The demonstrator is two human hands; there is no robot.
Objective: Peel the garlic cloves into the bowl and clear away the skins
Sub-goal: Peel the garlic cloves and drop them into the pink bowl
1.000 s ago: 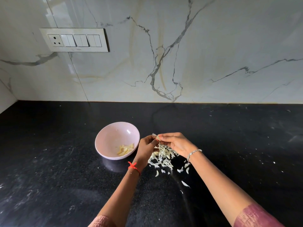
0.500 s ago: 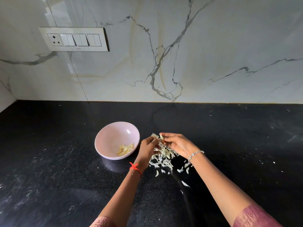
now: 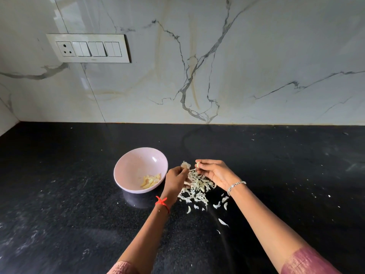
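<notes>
A pale pink bowl (image 3: 126,165) stands on the black counter, with several peeled yellowish garlic cloves (image 3: 151,180) lying at its right side. Just right of the bowl, my left hand (image 3: 175,179) pinches a scrap of papery garlic skin (image 3: 185,165) at its fingertips. My right hand (image 3: 215,173) pinches a small garlic clove (image 3: 198,165) between thumb and forefinger. The two hands are a short gap apart above a heap of white garlic skins (image 3: 196,189) on the counter.
Loose skin flakes (image 3: 222,222) are strewn on the black counter (image 3: 69,204) toward me and to the right. A marble backsplash with a switch panel (image 3: 88,48) rises behind the counter. White specks dot the counter's far right.
My hands, joined on one clove a second ago, have drawn apart. The left now has the skin and the right has the clove.
</notes>
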